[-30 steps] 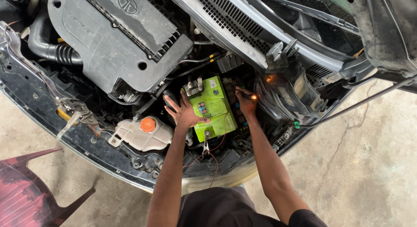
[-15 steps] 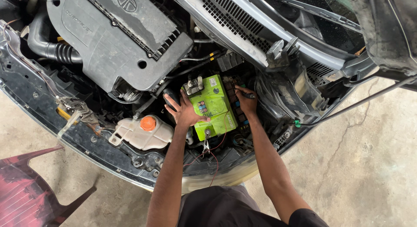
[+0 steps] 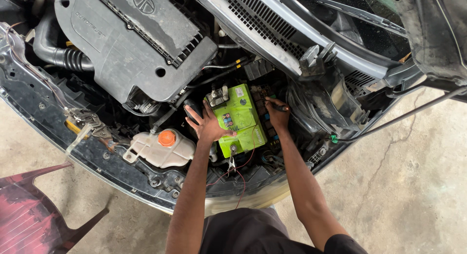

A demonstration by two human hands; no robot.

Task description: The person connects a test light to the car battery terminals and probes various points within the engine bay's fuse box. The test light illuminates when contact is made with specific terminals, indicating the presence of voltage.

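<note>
Touching green battery (image 3: 241, 118), engine bay, perhaps garage floor (image 3: 413, 186)

The orange glow at the right hand (image 3: 276, 115) has gone out beside the green battery (image 3: 239, 118).

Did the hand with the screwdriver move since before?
No, hardly. The right hand stays at the green battery's right edge, holding a dark tool; only its grip seems to shift.

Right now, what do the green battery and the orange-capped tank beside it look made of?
The green battery looks like moulded plastic with a smooth, slightly glossy casing. Its terminal clamp looks like dull grey metal. The tank seems to be translucent, milky-white plastic, matte and grimy, and its orange cap looks like plastic too.
</note>
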